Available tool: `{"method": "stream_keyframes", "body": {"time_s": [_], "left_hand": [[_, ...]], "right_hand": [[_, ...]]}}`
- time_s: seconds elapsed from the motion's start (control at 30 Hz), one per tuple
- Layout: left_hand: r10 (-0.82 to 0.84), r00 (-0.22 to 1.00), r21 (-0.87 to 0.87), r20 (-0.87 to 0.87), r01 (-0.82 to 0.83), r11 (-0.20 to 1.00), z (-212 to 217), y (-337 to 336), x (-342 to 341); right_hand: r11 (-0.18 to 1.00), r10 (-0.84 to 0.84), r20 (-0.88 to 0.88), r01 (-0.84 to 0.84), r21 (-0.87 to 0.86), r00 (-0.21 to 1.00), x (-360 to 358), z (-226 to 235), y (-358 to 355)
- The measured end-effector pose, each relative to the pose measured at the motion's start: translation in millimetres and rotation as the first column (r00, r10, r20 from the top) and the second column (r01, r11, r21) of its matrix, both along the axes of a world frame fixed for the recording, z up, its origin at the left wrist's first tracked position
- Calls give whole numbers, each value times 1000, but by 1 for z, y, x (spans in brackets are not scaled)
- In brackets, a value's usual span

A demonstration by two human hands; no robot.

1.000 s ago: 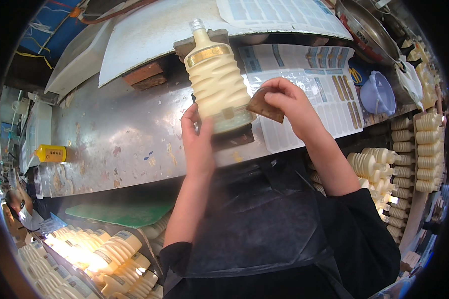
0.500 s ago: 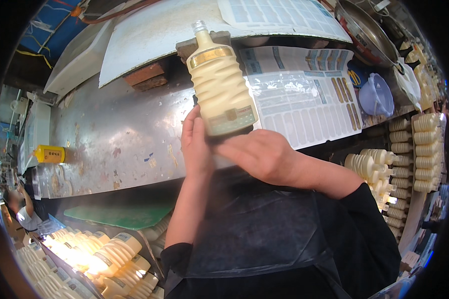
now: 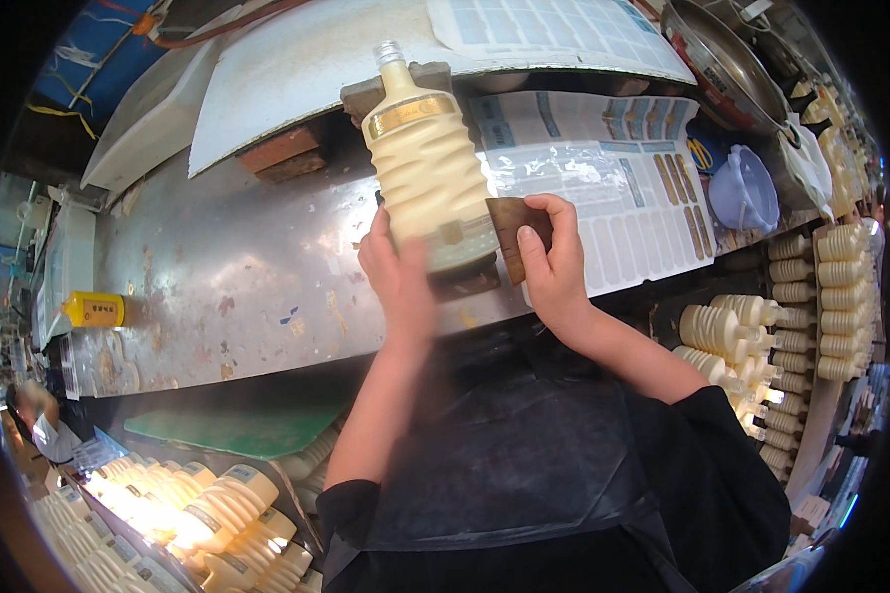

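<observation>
A cream ribbed bottle (image 3: 427, 168) with a gold band near its neck stands upright over the metal bench (image 3: 237, 287), at the centre of the view. My left hand (image 3: 398, 275) grips its lower left side. My right hand (image 3: 554, 259) pinches a small brown label (image 3: 517, 229) and presses it against the bottle's lower right side. A dark apron covers my lap below.
Sheets of printed labels (image 3: 603, 168) lie on the bench behind the bottle. Several cream bottles are stacked at the right (image 3: 761, 346) and at the lower left (image 3: 188, 514). A pale blue cup (image 3: 744, 190), a yellow box (image 3: 94, 309) and brick-like blocks (image 3: 282, 153) rest nearby.
My right hand, which was low under the bottle half a second ago, has come back up with the brown label to the bottle's right side. The bottle has stayed upright.
</observation>
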State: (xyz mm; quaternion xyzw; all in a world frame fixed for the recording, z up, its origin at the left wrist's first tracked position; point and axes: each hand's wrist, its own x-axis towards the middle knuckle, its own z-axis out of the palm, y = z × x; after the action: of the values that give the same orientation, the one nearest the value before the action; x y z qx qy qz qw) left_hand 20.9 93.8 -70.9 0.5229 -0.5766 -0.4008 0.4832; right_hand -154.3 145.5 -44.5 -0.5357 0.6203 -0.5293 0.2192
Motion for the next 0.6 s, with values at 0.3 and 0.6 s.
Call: {"method": "stream_keyframes", "body": {"time_s": [0.3, 0.6], "left_hand": [[-89, 974, 70, -208, 105, 992, -18, -2, 18], [67, 945, -380, 320, 63, 923, 1, 4, 17]], "right_hand": [[995, 95, 247, -100, 8, 964, -10, 11, 0], [873, 134, -518, -348, -342, 845, -11, 33, -3]]}}
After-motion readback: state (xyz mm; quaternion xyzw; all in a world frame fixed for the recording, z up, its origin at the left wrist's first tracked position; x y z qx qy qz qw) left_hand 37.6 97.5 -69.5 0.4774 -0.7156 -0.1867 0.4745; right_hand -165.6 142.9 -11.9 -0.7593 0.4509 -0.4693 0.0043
